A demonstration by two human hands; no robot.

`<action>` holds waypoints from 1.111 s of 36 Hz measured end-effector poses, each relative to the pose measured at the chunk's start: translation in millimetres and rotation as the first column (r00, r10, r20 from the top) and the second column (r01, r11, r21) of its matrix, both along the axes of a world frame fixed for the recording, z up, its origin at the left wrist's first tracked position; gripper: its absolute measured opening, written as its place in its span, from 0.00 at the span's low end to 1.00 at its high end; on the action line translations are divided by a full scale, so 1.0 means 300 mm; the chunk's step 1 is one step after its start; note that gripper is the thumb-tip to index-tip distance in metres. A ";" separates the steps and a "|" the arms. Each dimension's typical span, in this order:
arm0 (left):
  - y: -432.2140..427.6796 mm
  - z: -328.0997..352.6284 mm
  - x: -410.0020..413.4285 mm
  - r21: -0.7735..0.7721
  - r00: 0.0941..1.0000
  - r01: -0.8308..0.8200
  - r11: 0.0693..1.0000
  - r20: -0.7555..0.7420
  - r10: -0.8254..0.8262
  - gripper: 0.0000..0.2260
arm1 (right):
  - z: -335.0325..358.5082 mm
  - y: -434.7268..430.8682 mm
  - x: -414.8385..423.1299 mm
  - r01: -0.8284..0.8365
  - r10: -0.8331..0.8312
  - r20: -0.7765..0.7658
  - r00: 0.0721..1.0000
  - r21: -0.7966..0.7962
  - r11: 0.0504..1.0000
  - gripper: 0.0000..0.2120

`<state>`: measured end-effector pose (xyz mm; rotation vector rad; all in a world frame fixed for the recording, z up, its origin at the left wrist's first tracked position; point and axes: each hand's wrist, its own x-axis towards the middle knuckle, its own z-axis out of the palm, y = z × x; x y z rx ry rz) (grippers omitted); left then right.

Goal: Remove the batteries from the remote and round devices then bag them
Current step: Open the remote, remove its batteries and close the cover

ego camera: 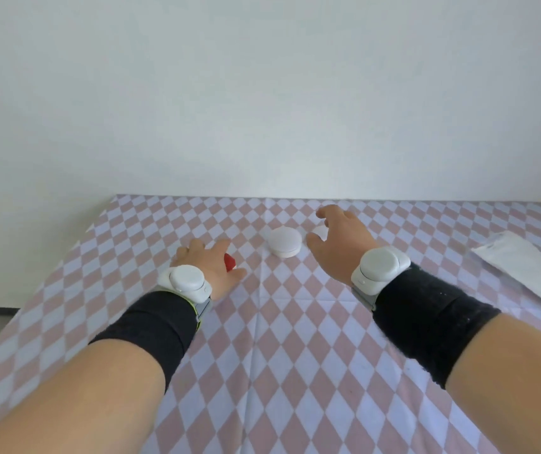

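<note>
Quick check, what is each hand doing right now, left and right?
Left hand: closed around a red object, mostly hidden.
Right hand: open, fingers spread over a small white round device, holding nothing.

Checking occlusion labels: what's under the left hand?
Under the left hand part of a red object shows between thumb and forefinger. The hand covers the rest, so what it is and whether it is gripped cannot be told.

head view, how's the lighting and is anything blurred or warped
Head view: soft, even light, only faint shadows under the left hand and right hand; no glare; the white round device has low contrast on the pale tablecloth; the bag at the right edge is smeared; wide-angle lens swells the near forearms.
</note>
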<state>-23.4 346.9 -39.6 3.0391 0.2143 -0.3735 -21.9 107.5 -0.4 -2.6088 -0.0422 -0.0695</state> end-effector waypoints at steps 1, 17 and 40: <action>0.018 -0.017 -0.002 0.000 1.000 0.017 1.000 -0.014 -0.017 0.31 | -0.002 0.019 0.001 -0.011 0.011 -0.005 1.000 -0.005 1.000 0.24; -0.014 0.133 -0.139 -0.983 0.922 -0.151 -0.106 -0.178 0.343 0.16 | 0.111 0.123 -0.136 -0.193 0.187 0.087 0.979 0.073 0.978 0.20; -0.417 0.397 -0.475 -0.896 0.995 -0.054 -0.440 -0.086 0.052 0.21 | 0.320 -0.064 -0.532 -0.236 0.136 0.420 0.897 0.196 0.952 0.14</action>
